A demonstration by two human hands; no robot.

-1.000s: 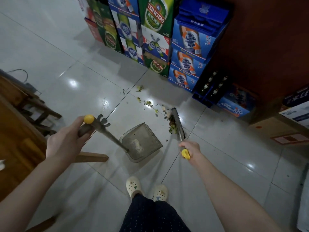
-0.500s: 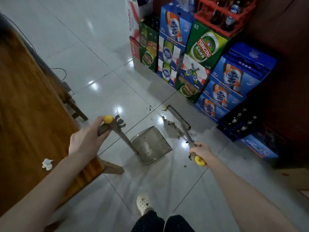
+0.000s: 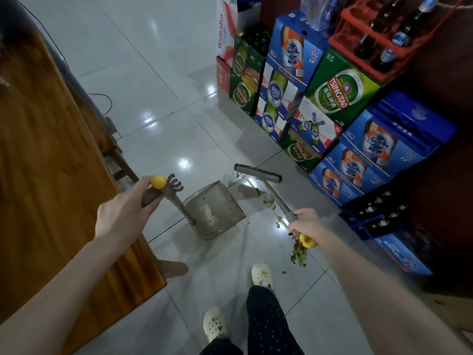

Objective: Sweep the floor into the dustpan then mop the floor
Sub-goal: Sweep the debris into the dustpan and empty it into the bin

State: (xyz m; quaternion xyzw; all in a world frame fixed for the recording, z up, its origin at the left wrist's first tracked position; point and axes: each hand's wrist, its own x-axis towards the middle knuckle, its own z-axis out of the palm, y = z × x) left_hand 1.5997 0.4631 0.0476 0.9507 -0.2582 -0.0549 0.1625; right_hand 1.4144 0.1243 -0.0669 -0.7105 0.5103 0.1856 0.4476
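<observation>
My left hand (image 3: pixel 122 213) grips the yellow-tipped handle of a grey dustpan (image 3: pixel 213 210) that stands on the white tiled floor, its mouth facing up and right. My right hand (image 3: pixel 305 222) grips the yellow-ended grey handle of a broom whose brush head (image 3: pixel 257 172) rests on the floor beyond the pan. Green and dark scraps (image 3: pixel 298 252) lie on the tiles below my right hand, and a few more scraps (image 3: pixel 270 202) sit between the pan and the broom handle.
A wooden table (image 3: pixel 51 175) fills the left side, its leg (image 3: pixel 174 269) jutting onto the floor. Stacked beer cartons (image 3: pixel 332 98) and bottle crates (image 3: pixel 376 213) line the right. My feet in white clogs (image 3: pixel 261 274) stand below the pan.
The brush head has swung round to lie crosswise past the pan. My view has shifted, bringing the table closer. Scraps now lie nearer my right hand and feet.
</observation>
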